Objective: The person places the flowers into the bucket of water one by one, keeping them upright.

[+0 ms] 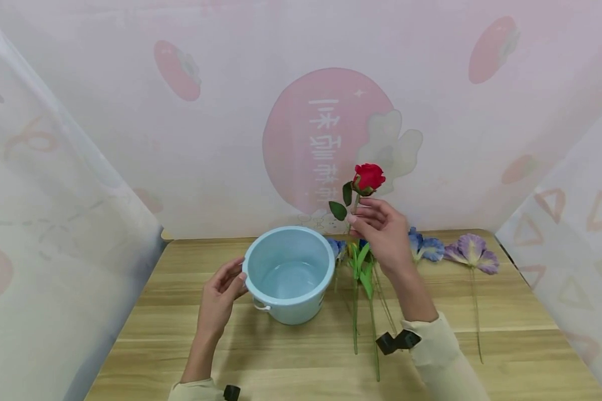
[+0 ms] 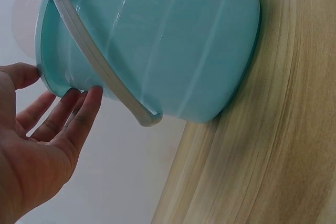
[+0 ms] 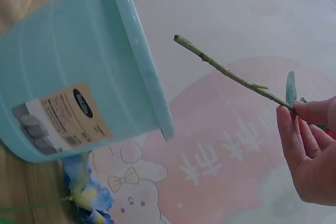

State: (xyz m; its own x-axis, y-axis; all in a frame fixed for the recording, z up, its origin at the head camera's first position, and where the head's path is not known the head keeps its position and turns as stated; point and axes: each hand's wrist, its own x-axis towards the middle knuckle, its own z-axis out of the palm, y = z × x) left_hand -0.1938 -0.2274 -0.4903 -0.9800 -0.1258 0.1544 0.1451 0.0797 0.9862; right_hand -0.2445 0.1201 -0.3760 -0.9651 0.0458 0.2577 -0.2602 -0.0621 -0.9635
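My right hand point(image 1: 381, 225) pinches the green stem of a red artificial rose point(image 1: 369, 177) between thumb and fingers, holding it up to the right of a light blue bucket point(image 1: 296, 314). The bare lower stem point(image 3: 226, 72) points toward the bucket's mouth in the right wrist view. At the bucket's left side, my left hand point(image 1: 222, 298) grips the rim, its thumb on the edge and its fingers below the lip in the left wrist view. The bucket stands upright on the table, and no flower shows inside it. Its pale handle point(image 2: 94, 56) hangs down.
Right of the bucket lie several artificial flowers on the wooden table point(image 1: 180, 334): a purple one point(image 1: 472, 252), blue ones point(image 1: 431, 248) and green-leaved stems point(image 1: 366, 278), partly behind my right arm. A printed cloth backdrop point(image 1: 231, 139) rises behind the table.
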